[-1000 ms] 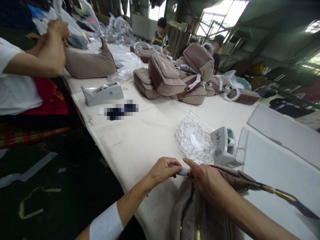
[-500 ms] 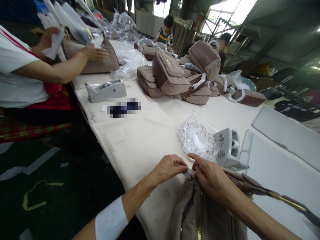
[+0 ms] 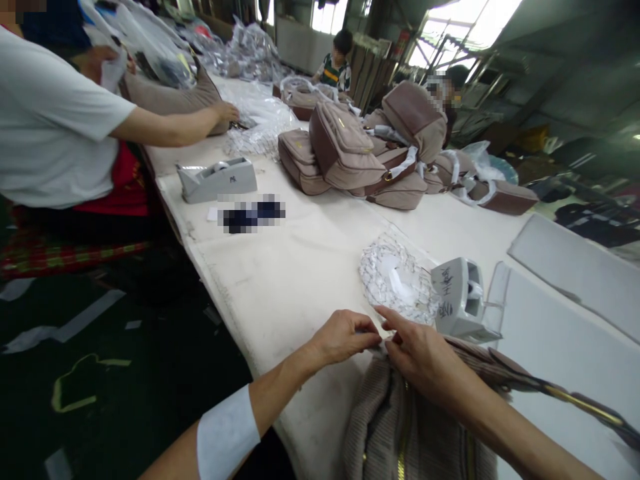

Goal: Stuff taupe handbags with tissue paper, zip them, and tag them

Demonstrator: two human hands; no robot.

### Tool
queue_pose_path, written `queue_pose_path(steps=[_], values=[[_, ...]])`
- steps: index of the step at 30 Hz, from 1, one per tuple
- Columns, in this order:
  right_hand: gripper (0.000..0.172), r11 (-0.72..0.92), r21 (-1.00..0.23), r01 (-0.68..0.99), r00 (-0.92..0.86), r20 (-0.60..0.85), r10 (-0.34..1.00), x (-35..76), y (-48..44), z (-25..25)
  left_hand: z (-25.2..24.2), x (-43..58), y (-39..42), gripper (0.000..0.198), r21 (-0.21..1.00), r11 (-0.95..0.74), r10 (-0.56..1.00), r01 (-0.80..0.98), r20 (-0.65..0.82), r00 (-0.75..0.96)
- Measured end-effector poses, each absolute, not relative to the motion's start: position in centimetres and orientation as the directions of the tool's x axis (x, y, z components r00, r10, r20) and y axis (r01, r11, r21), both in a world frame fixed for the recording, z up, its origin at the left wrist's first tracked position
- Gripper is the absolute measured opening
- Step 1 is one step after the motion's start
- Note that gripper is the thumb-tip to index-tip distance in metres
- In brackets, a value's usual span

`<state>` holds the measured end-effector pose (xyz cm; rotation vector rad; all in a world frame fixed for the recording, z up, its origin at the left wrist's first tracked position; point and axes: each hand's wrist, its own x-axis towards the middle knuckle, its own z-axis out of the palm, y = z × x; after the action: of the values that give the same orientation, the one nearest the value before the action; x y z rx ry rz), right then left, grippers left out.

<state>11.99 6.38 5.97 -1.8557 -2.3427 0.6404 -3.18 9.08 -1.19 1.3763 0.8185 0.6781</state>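
A taupe ribbed bag (image 3: 395,427) with a gold zipper lies at the near edge of the cream-covered table (image 3: 300,267). My left hand (image 3: 345,337) and my right hand (image 3: 420,353) meet at the bag's top edge, fingers pinched together. What they pinch is hidden between the fingertips. A grey tape dispenser (image 3: 457,300) with black writing stands just beyond my right hand, beside a clear bag of white printed pieces (image 3: 395,277).
A co-worker in a white shirt (image 3: 55,127) at the left reaches an arm across to plastic wrap (image 3: 255,123). A second grey tape dispenser (image 3: 217,180) sits near them. Several taupe bags (image 3: 350,160) are piled mid-table. White boards (image 3: 575,267) lie right. Two people stand far back.
My fingertips have closed together over the small white strip seen earlier at the bag's top. The co-worker's arm has swung from the bag at far left out to the plastic wrap.
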Motion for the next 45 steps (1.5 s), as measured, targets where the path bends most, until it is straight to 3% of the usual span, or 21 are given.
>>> queue_pose_path(steps=[5,9,13,16,20,25,29,36,45], values=[[0.050,0.146,-0.263,0.954,-0.232,-0.331,0.915,11.4,6.6,6.8,-1.4,-3.2,8.8,0.020,0.972,0.234,0.803,-0.032,-0.175,0.569],[0.046,0.154,-0.282,0.947,-0.250,-0.345,0.905,10.9,6.7,7.4,-1.7,-3.9,9.3,0.033,0.924,0.378,0.736,-0.060,-0.261,0.625],[0.048,0.150,-0.276,0.949,-0.243,-0.342,0.908,10.9,6.7,7.3,-2.0,-3.9,9.9,0.021,0.894,0.447,0.712,-0.040,-0.328,0.620],[0.047,0.132,-0.326,0.936,-0.243,-0.327,0.913,11.2,7.0,7.1,-1.9,-3.4,9.9,0.013,0.894,0.444,0.732,-0.059,-0.323,0.600],[0.033,0.142,-0.396,0.907,-0.304,-0.384,0.872,11.4,7.5,7.1,-1.7,-2.8,9.5,0.010,0.908,0.405,0.769,-0.106,-0.275,0.578],[0.019,0.150,-0.252,0.956,-0.249,-0.424,0.871,11.0,7.7,7.2,-2.0,-3.5,8.8,0.025,0.899,0.409,0.776,-0.155,-0.253,0.577],[0.017,0.125,-0.244,0.962,-0.226,-0.447,0.865,10.6,7.7,7.5,-2.4,-4.1,8.4,0.032,0.881,0.450,0.737,-0.146,-0.274,0.618],[0.020,0.144,-0.257,0.955,-0.258,-0.493,0.831,11.2,8.2,7.6,-2.3,-3.0,8.1,0.013,0.920,0.361,0.829,-0.153,-0.241,0.505],[0.017,0.174,-0.274,0.946,-0.285,-0.443,0.850,11.5,8.2,7.5,-2.2,-3.4,6.5,0.027,0.851,0.446,0.820,-0.276,-0.266,0.507]])
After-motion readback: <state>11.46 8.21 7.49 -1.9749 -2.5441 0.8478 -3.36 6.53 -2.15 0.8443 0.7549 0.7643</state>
